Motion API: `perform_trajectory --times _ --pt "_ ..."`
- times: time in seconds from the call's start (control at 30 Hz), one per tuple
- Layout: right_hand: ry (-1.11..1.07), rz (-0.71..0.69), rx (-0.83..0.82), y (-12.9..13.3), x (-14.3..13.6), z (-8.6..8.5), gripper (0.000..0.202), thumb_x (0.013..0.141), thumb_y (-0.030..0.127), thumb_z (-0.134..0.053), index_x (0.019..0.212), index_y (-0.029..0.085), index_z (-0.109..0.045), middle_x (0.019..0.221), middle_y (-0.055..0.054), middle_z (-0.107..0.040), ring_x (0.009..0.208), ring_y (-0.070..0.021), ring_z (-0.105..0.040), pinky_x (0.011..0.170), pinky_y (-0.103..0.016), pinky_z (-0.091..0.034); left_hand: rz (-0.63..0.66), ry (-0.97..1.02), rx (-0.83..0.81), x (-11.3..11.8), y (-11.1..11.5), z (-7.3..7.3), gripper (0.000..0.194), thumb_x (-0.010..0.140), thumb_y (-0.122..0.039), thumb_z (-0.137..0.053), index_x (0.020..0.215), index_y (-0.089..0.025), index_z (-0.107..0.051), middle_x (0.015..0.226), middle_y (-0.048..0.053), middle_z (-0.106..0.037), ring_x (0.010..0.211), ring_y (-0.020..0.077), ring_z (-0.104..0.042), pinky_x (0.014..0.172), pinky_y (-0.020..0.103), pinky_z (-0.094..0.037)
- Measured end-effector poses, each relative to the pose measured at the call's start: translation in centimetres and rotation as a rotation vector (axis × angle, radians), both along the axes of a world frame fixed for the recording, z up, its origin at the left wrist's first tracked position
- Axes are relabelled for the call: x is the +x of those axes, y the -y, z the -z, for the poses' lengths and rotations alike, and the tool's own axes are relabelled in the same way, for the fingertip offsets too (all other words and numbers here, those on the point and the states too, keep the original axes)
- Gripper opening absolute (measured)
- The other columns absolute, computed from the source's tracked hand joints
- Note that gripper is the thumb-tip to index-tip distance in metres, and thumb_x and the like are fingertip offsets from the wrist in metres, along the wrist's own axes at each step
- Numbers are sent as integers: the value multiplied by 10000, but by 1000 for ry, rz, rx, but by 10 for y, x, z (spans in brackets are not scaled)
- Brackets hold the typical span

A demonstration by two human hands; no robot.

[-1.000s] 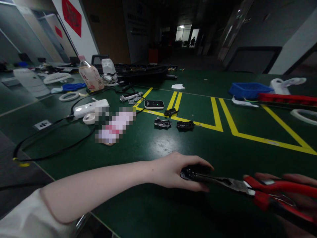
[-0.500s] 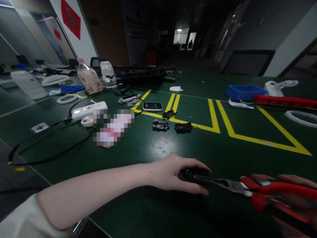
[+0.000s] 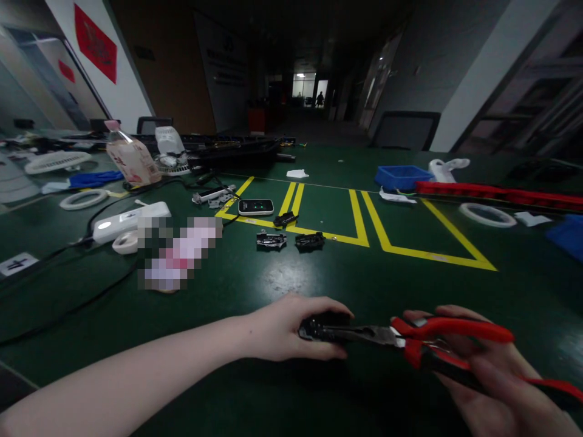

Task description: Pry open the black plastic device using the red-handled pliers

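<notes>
While the left hand (image 3: 286, 331) is supporting a dark part (image 3: 310, 329) in the head view, the right hand (image 3: 505, 382) is holding the red-handled pliers (image 3: 460, 329). The left fingers are clamping around the dark part, with the thumb and index finger lying along opposite sides. The right fingers are wrapping around the handles, and the long nose of the pliers is pointing left and meeting the dark part. Whether the plier tips are gripping or merely touching it, the view is not showing clearly. The dark part is sitting above the near portion of the green counter (image 3: 237, 273).

Work on the held part appears to be in progress: the pliers are remaining engaged at its end. Farther out, a silver-and-black piece (image 3: 271, 241) and a black piece (image 3: 310, 241) are lying side by side, apart, while a smaller piece (image 3: 286, 220) is resting on the yellow tape (image 3: 357, 212) behind them. Whether these pieces are finished or waiting, the view is not indicating.

Regarding containers, a blue bin (image 3: 403, 179) is standing toward the far right; its contents are not showing. A second blue container (image 3: 569, 237) is entering at the right edge, blurred. A pink-capped bottle (image 3: 132, 161) is standing at far left, its fill level being unclear.
</notes>
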State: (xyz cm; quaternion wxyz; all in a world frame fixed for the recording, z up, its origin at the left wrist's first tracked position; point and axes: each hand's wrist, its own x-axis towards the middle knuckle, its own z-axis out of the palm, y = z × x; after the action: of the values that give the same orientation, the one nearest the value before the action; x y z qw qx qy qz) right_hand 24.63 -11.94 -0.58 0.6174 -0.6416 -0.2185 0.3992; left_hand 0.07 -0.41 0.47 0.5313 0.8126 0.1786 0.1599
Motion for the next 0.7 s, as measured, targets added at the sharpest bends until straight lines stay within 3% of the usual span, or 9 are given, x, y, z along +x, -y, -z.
perform_trajectory --times 0.23,0.37,0.53,0.7 --pt "-69 -7 -4 -6 -9 -7 488 488 509 -840 930 326 -745 1072 -53 -753 1074 -348 -677 772 -340 -585 -11 -14 -23 1 1 0 468 855 -294 -710 1290 -188 -575 1044 55 -714 911 173 -668 787 255 -485" --pt "33 -54 104 2 -8 -5 500 542 474 -831 1014 349 -724 1070 -72 -752 1003 -352 -703 779 -398 -585 -13 -20 -39 1 1 -1 462 859 -335 -704 1276 -177 -583 1029 54 -699 889 174 -649 784 269 -478" --pt "131 -116 257 6 -11 -9 481 516 427 -869 974 365 -738 972 -91 -770 856 -341 -738 679 -395 -599 -1 -13 -78 1 1 -1 451 867 -325 -699 1277 -175 -583 1057 53 -696 913 170 -649 804 274 -478" --pt "130 -136 287 6 -14 -13 457 559 407 -872 996 372 -741 975 -84 -771 867 -320 -740 693 -383 -597 -17 -10 -70 0 2 -3 473 855 -291 -712 1292 -175 -572 1085 61 -704 959 180 -662 840 282 -483"
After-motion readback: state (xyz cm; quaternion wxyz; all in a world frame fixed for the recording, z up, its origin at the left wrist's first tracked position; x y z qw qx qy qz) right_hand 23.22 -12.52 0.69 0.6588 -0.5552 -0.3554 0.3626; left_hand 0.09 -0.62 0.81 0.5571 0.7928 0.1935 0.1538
